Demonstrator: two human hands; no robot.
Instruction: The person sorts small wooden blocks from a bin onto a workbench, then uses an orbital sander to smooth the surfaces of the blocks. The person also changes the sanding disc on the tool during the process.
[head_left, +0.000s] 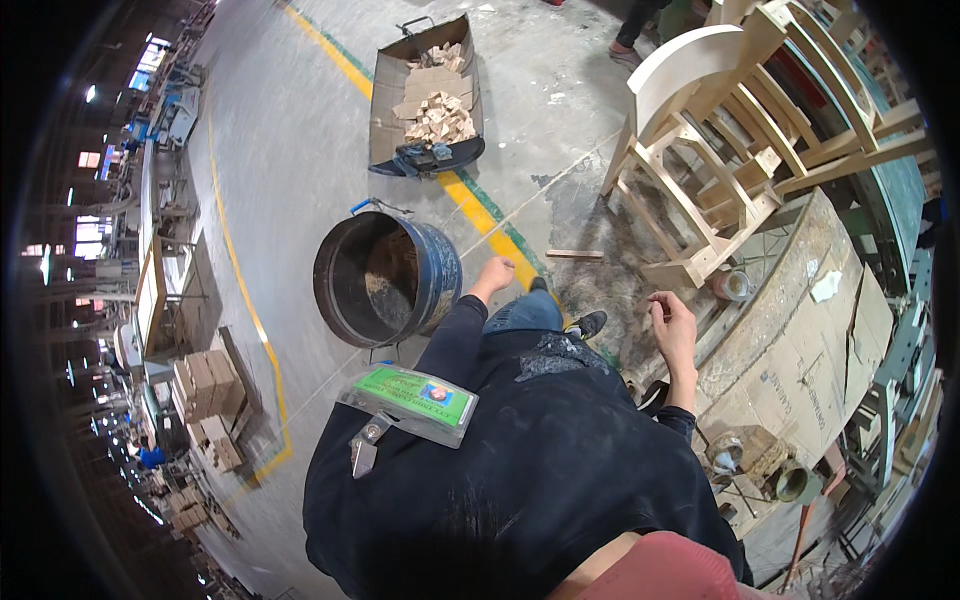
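My left hand (496, 272) hangs ahead of me with its fingers curled in, and nothing shows sticking out of it. It is nearest to a blue metal drum (441, 280), whose open mouth faces left. Out to the right, my right hand (676, 328) is half curled, with a gap between thumb and fingers and no object visible in it. Close to that hand stand a bare wooden chair frame (690, 190) with a curved back rail and a worktable (775, 375) topped with cardboard. A small clear jar (733, 286) sits at the table's edge.
A cut-open drum trough (383, 110) full of wood offcuts (440, 120) lies ahead. A wood strip (575, 254) is on the floor by a yellow line (485, 210). Stacked boards (207, 385) stand left. Tins (792, 482) sit at lower right; a person's leg (637, 25) shows far ahead.
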